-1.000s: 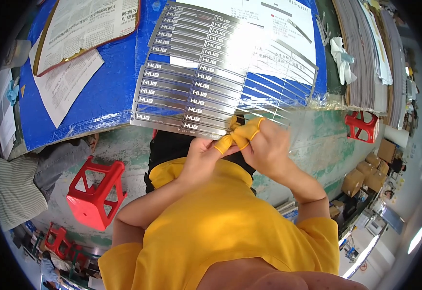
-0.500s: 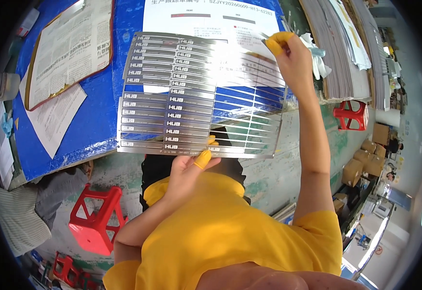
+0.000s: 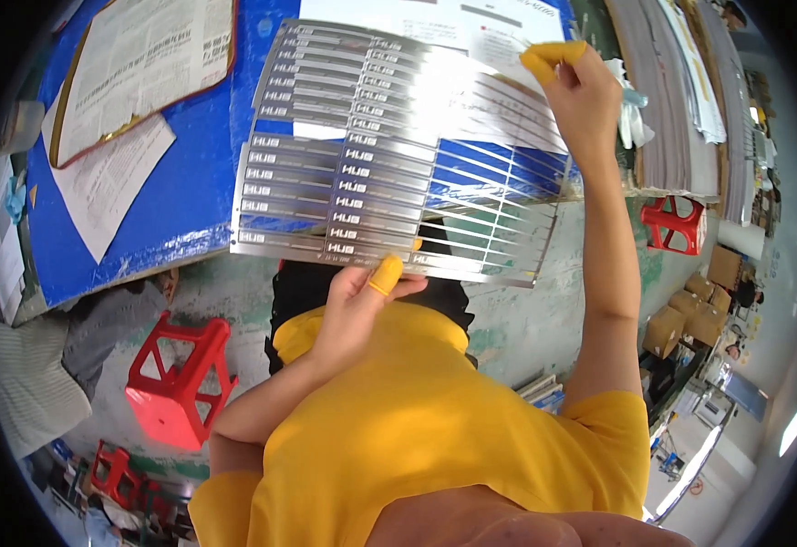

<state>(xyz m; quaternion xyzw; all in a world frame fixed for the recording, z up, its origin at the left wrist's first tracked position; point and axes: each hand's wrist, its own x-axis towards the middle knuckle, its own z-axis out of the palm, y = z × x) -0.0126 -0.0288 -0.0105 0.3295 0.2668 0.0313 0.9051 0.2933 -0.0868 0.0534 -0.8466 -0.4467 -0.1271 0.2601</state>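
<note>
My left hand [image 3: 362,296], with a yellow cover on the thumb, pinches the bottom edge of a thin, shiny metal label sheet [image 3: 333,201]. Rows of dark strips with pale lettering fill its left and middle columns. Toward the right the sheet has open slots between narrow ribs, and the blue table shows through them. Strong glare washes out its upper middle. At the sheet's upper right, my right hand [image 3: 585,91] is closed, its yellow-covered thumb and forefinger pressed together. A sliver shows near those fingertips, too small to name.
Behind the sheet, a printed paper [image 3: 517,23] lies on the blue tabletop [image 3: 202,196]. A newspaper-covered board [image 3: 148,73] rests at left over a loose paper [image 3: 102,196]. Stacked sheets [image 3: 658,100] stand at right. Red stools [image 3: 175,383] [image 3: 674,225] are on the floor.
The view has shifted, so the table and sheet sit higher in the picture. My right hand appears farther right; the dark sliver at its fingertips shows less. My left hand keeps its grip.
</note>
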